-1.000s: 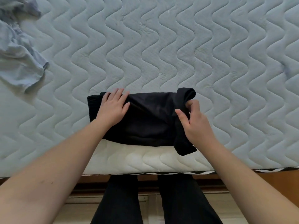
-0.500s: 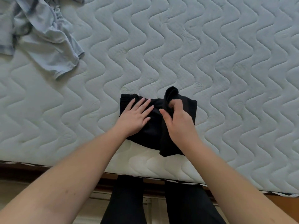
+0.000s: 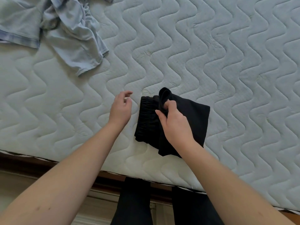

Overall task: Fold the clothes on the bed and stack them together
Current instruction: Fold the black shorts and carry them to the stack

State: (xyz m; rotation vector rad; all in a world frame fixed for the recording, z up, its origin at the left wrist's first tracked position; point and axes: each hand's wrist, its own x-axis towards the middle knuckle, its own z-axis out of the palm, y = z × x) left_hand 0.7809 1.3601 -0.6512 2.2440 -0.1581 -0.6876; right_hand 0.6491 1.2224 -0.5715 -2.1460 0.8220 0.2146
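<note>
The folded black fabric garment sits near the quilted pale mattress edge. The right hand pinches its loose fold, probably to tuck it flat, while the left hand hovers beside it, relaxed and empty. The crumpled light-blue clothes wait far left.

Soft, even daylight, faint shadows, slight motion blur, wide-angle bending toward the edges.

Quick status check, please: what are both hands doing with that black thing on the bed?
Right hand pinches a fold of the black garment. Left hand open, off it, beside. Garment folded small near mattress edge. Light blue clothes unfolded, far left.
</note>
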